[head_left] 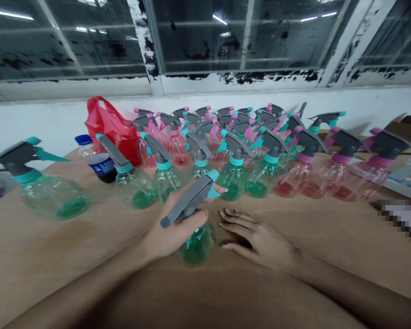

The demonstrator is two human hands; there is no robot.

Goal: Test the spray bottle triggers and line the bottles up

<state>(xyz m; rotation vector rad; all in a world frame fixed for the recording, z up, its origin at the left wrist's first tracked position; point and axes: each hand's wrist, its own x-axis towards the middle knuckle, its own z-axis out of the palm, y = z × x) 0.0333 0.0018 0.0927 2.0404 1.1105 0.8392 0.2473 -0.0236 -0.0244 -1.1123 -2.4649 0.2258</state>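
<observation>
My left hand is wrapped round the neck of a green spray bottle with a grey and teal trigger head. That bottle stands on the table in front of me, its nozzle turned away to the right. To its right, my right hand lies on the tabletop with fingers stretched out, holding nothing and apart from the bottle. Just beyond both hands runs a row of spray bottles, among them a green one with a teal collar and a pink one with a pink collar.
Several more spray bottles crowd behind the row. Far left stands a green spray bottle. A dark drink bottle and a red plastic bag are at the back left. An open cardboard box sits at the right, with a blurred-out flat object nearer.
</observation>
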